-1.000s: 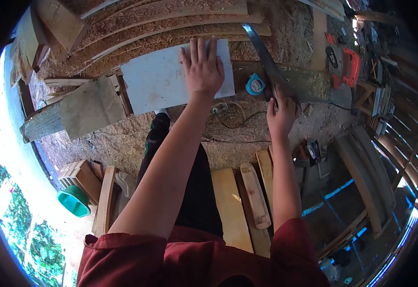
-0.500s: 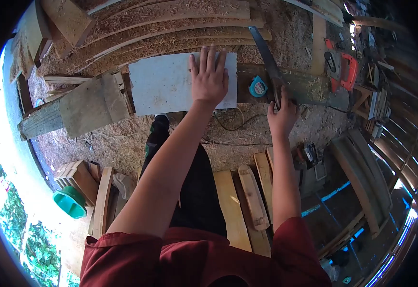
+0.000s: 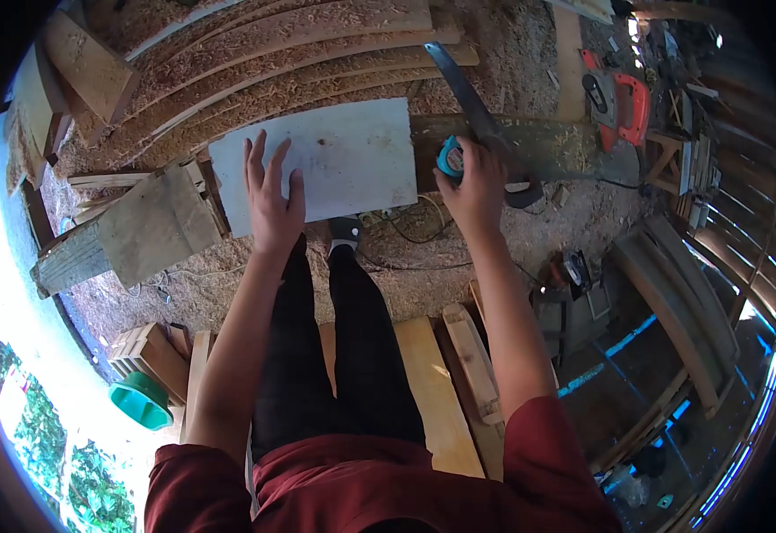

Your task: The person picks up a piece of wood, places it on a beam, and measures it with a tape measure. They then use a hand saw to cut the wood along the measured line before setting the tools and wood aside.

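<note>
Pressing my left hand [image 3: 272, 197] flat on the white panel [image 3: 335, 160], I close my right hand [image 3: 477, 191] around the teal tape measure [image 3: 449, 158] at 3 o'clock of the panel. The handsaw [image 3: 461, 89] lies just beside; I judge my knuckles could scrape its teeth.
</note>
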`<act>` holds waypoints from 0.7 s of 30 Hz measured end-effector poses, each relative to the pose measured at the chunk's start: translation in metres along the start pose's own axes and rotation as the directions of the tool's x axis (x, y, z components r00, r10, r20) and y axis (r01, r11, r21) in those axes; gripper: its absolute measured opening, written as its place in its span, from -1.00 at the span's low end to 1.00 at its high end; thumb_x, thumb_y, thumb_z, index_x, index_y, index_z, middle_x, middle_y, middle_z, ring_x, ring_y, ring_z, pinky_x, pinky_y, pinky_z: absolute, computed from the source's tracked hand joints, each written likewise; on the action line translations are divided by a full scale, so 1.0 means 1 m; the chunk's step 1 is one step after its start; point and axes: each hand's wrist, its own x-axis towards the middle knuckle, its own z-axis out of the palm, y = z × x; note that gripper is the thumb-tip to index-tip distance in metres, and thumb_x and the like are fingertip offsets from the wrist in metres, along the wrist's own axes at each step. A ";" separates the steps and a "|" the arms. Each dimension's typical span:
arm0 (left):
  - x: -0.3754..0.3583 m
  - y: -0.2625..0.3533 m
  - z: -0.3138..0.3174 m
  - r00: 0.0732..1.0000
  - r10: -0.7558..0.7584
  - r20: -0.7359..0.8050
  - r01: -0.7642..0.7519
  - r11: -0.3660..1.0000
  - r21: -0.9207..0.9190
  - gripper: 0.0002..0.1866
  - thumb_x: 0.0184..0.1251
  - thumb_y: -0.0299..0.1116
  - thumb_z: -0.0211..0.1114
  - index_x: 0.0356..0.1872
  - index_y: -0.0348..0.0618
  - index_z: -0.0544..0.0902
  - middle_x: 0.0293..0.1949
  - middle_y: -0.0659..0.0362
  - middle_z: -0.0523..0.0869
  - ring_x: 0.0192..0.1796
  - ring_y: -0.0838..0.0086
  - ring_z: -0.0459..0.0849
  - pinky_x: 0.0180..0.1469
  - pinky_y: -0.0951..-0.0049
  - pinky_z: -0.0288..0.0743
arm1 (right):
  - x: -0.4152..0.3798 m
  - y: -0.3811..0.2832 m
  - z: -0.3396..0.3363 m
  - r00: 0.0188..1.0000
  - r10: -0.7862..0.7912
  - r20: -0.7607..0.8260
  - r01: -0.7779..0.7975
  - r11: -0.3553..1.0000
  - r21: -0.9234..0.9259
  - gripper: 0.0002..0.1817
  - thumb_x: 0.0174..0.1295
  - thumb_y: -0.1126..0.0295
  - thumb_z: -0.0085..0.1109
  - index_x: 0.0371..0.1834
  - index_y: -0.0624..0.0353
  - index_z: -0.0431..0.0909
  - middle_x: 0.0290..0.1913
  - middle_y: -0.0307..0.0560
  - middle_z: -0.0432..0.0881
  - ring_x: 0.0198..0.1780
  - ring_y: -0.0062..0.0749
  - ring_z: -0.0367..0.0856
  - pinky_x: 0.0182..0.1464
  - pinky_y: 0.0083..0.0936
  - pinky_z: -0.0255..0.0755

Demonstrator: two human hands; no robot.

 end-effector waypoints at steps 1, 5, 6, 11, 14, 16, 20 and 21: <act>-0.001 0.000 -0.009 1.000 -0.005 -0.006 0.005 1.000 0.006 -0.56 0.64 -0.48 0.29 0.47 -0.11 0.69 0.64 -0.12 0.50 0.74 -0.22 0.33 0.71 -0.16 0.27 | 0.001 -0.004 -0.004 0.998 -0.008 -0.056 0.011 0.999 0.045 -0.33 0.31 0.18 0.59 0.46 0.06 0.57 0.23 0.08 0.72 0.26 0.11 0.69 0.40 0.12 0.46; 0.006 0.012 -0.037 0.995 -0.093 0.029 0.094 0.995 -0.024 -0.74 0.69 -0.47 0.26 0.21 -0.20 0.83 0.21 0.04 0.81 0.30 0.12 0.74 0.42 0.15 0.54 | 0.011 -0.046 -0.024 0.997 0.012 0.071 -0.051 0.804 0.592 -0.40 0.40 0.24 0.47 0.47 0.14 0.55 0.21 0.11 0.73 0.22 0.00 0.76 0.29 -0.09 0.61; 0.008 0.016 -0.042 0.972 -0.197 0.131 0.219 0.959 -0.181 -0.74 0.72 -0.46 0.25 0.21 -0.22 0.82 0.18 0.03 0.82 0.26 0.18 0.75 0.38 0.23 0.55 | 0.015 -0.062 -0.030 0.979 -0.033 0.203 -0.126 0.685 0.718 -0.44 0.45 0.24 0.36 0.44 0.21 0.53 0.18 0.09 0.72 0.21 -0.13 0.75 0.24 -0.24 0.64; 0.022 0.015 -0.051 0.878 -0.255 0.406 0.449 0.733 -0.511 -0.68 0.87 -0.28 0.17 0.20 -0.29 0.80 0.04 0.11 0.83 0.14 0.43 0.73 0.28 0.41 0.55 | 0.049 -0.143 -0.037 0.889 -0.315 0.332 -0.095 0.584 0.806 -0.48 0.43 0.25 0.30 0.37 0.25 0.47 0.11 0.12 0.68 0.12 -0.15 0.71 0.26 -0.23 0.59; 0.028 0.000 -0.063 0.795 -0.358 0.489 0.603 0.559 -0.570 -0.65 0.92 -0.21 0.12 0.12 -0.28 0.76 -0.10 0.27 0.78 0.05 0.57 0.67 0.21 0.46 0.53 | 0.069 -0.183 -0.033 0.831 -0.392 0.394 -0.105 0.586 0.804 -0.48 0.39 0.29 0.31 0.33 0.27 0.46 0.09 0.17 0.67 0.12 -0.06 0.72 0.27 -0.21 0.57; 0.033 -0.010 -0.075 0.785 -0.384 0.486 0.619 0.450 -0.644 -0.71 0.90 -0.23 0.16 0.07 -0.25 0.72 -0.17 0.34 0.73 -0.07 0.67 0.61 0.08 0.50 0.50 | 0.077 -0.200 -0.025 0.814 -0.427 0.394 -0.061 0.612 0.788 -0.48 0.37 0.30 0.32 0.33 0.27 0.46 0.09 0.16 0.68 0.13 -0.04 0.73 0.28 -0.19 0.57; 0.029 -0.045 -0.094 0.705 -0.462 0.539 0.707 0.392 -0.589 -0.72 0.80 -0.23 0.31 -0.02 -0.30 0.72 -0.25 0.27 0.76 -0.19 0.67 0.59 -0.12 0.47 0.53 | 0.086 -0.229 -0.009 0.767 -0.447 0.460 -0.085 0.640 0.764 -0.46 0.36 0.31 0.29 0.37 0.25 0.45 0.12 0.16 0.68 0.17 0.02 0.72 0.29 -0.17 0.57; 0.030 -0.051 -0.102 0.705 -0.473 0.528 0.705 0.384 -0.596 -0.72 0.80 -0.23 0.31 -0.02 -0.30 0.72 -0.25 0.27 0.76 -0.19 0.67 0.59 -0.12 0.47 0.53 | 0.088 -0.237 -0.003 0.756 -0.461 0.465 -0.078 0.641 0.763 -0.46 0.36 0.31 0.29 0.37 0.25 0.45 0.12 0.16 0.68 0.17 0.02 0.72 0.29 -0.17 0.57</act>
